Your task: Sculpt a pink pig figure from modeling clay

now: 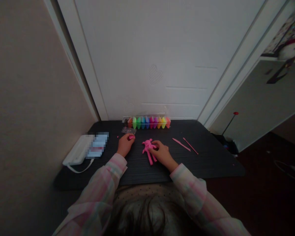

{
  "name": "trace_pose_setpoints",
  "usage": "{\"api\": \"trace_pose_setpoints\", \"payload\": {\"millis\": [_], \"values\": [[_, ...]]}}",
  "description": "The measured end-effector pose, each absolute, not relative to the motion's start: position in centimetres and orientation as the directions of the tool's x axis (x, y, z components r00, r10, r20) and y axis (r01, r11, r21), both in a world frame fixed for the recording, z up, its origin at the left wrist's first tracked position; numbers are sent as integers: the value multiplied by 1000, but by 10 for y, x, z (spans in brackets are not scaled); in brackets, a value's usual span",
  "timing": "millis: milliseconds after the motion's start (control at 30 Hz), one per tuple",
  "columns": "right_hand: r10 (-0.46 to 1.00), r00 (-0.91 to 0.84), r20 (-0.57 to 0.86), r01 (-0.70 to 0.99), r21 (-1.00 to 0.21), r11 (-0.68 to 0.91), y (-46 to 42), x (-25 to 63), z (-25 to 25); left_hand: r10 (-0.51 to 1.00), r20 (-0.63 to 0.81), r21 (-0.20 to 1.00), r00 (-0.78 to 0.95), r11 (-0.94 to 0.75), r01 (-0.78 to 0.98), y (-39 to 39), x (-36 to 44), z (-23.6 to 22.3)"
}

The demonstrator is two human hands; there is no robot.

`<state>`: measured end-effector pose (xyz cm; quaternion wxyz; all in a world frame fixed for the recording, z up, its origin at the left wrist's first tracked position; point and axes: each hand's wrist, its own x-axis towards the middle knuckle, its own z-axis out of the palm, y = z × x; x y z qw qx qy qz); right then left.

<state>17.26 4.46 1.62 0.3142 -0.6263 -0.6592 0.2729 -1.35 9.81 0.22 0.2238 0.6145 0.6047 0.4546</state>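
Dark table, pink figure, partly hidden

Plain greyish-beige wall fills left side. White panel, embossed heart near centre, spans upper middle. Dark, rounded-corner table across lower middle. Pale cabinet at right; dark reddish-brown floor lower right. Light dim.

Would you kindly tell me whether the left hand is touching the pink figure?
Apart: the head view shows dark tabletop between the left hand and the pink figure, which lies to its right.
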Motion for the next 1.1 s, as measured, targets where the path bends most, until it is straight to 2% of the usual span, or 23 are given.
{"api": "trace_pose_setpoints", "payload": {"millis": [200, 333, 500, 833, 1000, 1100], "values": [[999, 44, 4, 475, -880, -18, 53, 174, 11, 948, 275, 847, -159, -161, 506, 97, -13, 4], [999, 46, 2, 357, -934, -14, 59, 173, 5, 949, 256, 873, -187, -143, 466, 96, -12, 7], [999, 42, 25, 115, -993, 20, 62, 173, 9, 945, 218, 925, -244, -120, 361, 96, -13, 8], [997, 33, 70, -230, -970, 76, 63, 177, 6, 976, 84, 996, -203, -84, 8, 97, -10, 6], [997, -14, 74, -336, -940, 65, 62, 178, 7, 972, 57, 997, -227, -68, -40, 99, -10, 6], [994, -14, 107, -315, -944, 97, 62, 179, 7, 964, 64, 997, -257, -73, -24, 103, -12, 3]]}}
